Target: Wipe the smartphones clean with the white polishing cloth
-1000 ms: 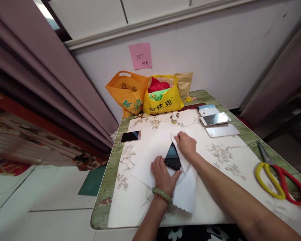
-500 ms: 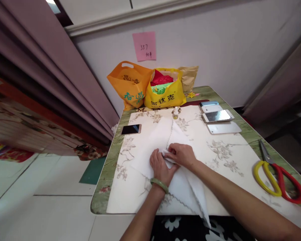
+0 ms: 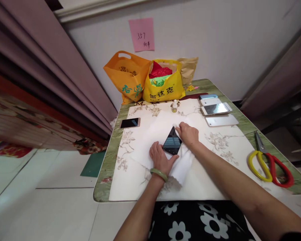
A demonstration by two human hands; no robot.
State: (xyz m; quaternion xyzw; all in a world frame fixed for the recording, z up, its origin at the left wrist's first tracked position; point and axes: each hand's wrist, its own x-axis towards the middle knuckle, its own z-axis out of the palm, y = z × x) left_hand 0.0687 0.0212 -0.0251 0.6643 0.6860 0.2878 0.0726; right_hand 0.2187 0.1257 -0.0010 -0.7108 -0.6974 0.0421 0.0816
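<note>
A black smartphone lies face up and slanted on a thin white cloth, its dark screen showing reflections. My left hand, with a green bangle at the wrist, rests at the phone's lower-left corner. Its fingers lie stretched out along the left side and its thumb reaches to the bottom edge. At the phone's upper right, my right hand is closed on a bunched part of the cloth. Folds of the cloth hang below this hand, beside the phone; their underside is hidden.
Another phone lies at the left. Several phones are grouped at the right, behind large scissors with yellow and red handles. A small bottle stands before a yellow bag and an orange bag.
The cloth that covered the phone has been pulled aside to the right, baring the black screen. My right hand has moved up and right; my left hand stays nearly in place. The view has tilted downward.
</note>
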